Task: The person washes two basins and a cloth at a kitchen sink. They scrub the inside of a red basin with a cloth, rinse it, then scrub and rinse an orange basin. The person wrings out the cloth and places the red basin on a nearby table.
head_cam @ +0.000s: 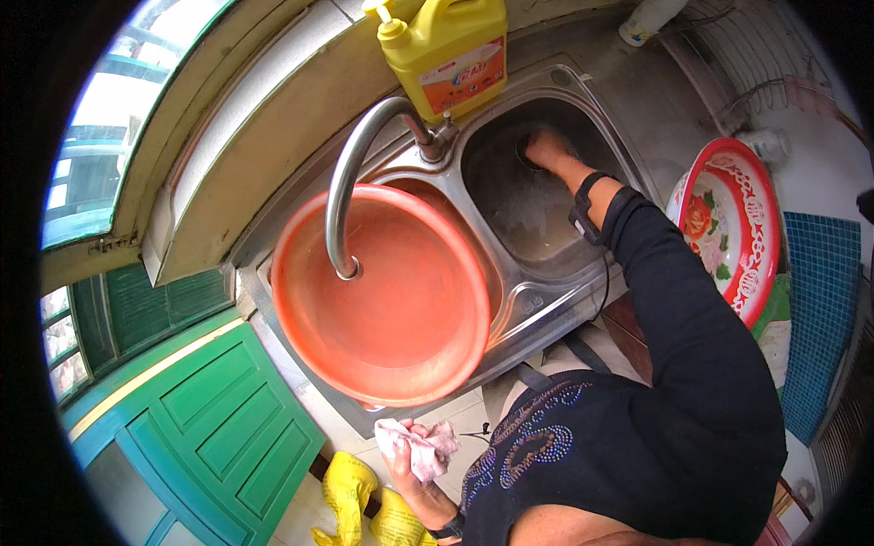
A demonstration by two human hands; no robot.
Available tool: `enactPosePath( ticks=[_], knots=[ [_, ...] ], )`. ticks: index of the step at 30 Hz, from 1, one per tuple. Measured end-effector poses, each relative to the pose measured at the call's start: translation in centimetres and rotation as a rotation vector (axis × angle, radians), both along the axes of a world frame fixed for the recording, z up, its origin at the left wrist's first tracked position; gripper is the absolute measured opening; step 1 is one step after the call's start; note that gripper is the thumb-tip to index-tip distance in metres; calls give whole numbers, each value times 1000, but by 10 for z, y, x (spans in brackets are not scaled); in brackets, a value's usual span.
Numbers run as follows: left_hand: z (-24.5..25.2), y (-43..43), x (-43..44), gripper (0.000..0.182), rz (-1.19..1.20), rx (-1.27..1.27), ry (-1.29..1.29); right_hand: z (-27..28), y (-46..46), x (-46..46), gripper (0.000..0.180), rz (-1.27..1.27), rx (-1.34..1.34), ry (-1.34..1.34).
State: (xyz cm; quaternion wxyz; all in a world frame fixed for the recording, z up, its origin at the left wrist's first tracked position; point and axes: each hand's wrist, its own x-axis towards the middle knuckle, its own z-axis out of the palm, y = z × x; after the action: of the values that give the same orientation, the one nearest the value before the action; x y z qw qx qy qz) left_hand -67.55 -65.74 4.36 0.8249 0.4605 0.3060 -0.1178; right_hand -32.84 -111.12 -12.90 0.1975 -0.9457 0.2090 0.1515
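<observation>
My left hand (414, 458) grips a crumpled pinkish-white cloth (429, 452), held below the near rim of the orange plastic basin (382, 300). The basin sits over the left sink bowl, with the curved chrome faucet (341, 177) arching over it. My right hand (548, 151) reaches down into the right bowl of the stainless steel sink (526, 225), at the dark round drain (526, 151). Its fingers are partly hidden there, so whether they hold anything does not show. Cloudy, greyish water or residue appears on the bowl's floor.
A yellow pump jug (447, 61) stands behind the faucet. Right of the sink, a red-rimmed floral enamel basin (730, 225) leans on its side near a blue grid-patterned mat (819, 321). Yellow plastic bags (349, 488) lie on the floor beside a green cabinet door (232, 416).
</observation>
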Motion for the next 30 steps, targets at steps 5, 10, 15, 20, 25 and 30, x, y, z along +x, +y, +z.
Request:
enactPosePath(
  ticks=[5, 10, 15, 20, 25, 30],
  knots=[
    [0, 2, 1, 41, 1, -4, -27, 6, -9, -5, 30, -93, 61, -6],
    [-1, 7, 6, 41, -13, -41, -58, 30, -11, -11, 32, -376, 322, 164],
    [2, 7, 15, 41, -17, 5, -73, 46, -6, -9, 24, -395, 396, -48],
    [5, 5, 22, 41, -78, 33, -94, 58, -20, 12, 24, -256, 178, -332],
    [1, 8, 24, 41, -74, 59, -75, 77, -49, 58, 18, -348, 216, -558],
    [-4, 9, 21, 41, -49, -47, -50, 90, -61, 95, 23, -336, 237, -485]
  ],
)
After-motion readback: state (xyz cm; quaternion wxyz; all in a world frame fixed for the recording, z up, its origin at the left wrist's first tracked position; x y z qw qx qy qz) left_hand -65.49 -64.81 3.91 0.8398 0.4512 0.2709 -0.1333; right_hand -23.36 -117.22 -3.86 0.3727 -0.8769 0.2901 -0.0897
